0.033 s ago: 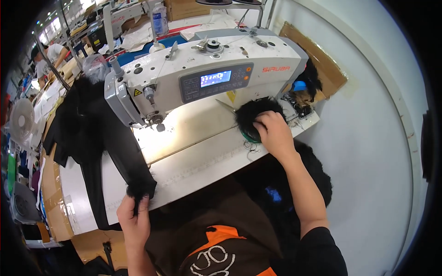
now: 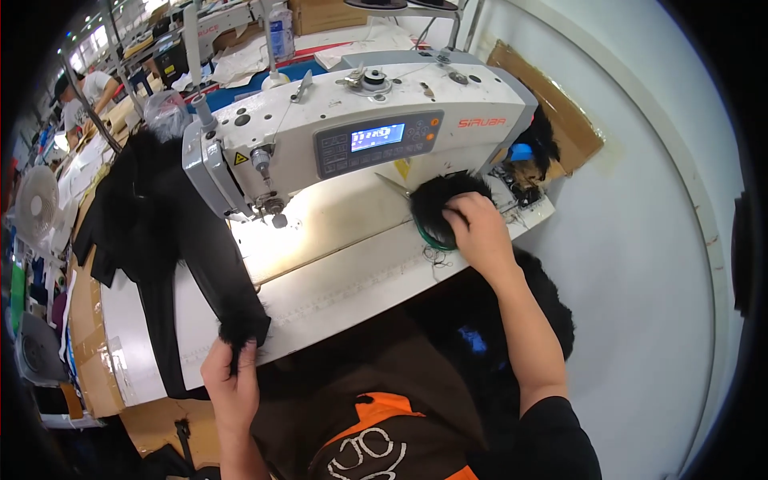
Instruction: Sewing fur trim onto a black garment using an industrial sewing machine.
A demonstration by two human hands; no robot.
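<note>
A white counter (image 2: 336, 280) carries one white sewing machine (image 2: 352, 136) with a lit blue screen, set in a workshop with a pale floor at the right and more benches behind. One fan (image 2: 36, 204) stands at the far left, one piece of cardboard (image 2: 560, 112) lies behind the machine, and one other person (image 2: 80, 92) works in the far corner. Two black pieces are in hand. The left hand (image 2: 232, 384) pinches the furry end of a long black garment (image 2: 168, 240) that drapes over the counter's left edge. The right hand (image 2: 476, 228) lies curled on a black fur piece (image 2: 436, 204) just right of the machine, over a green ring. Compared with the earlier frame, nothing has visibly moved; both hands keep their places.
</note>
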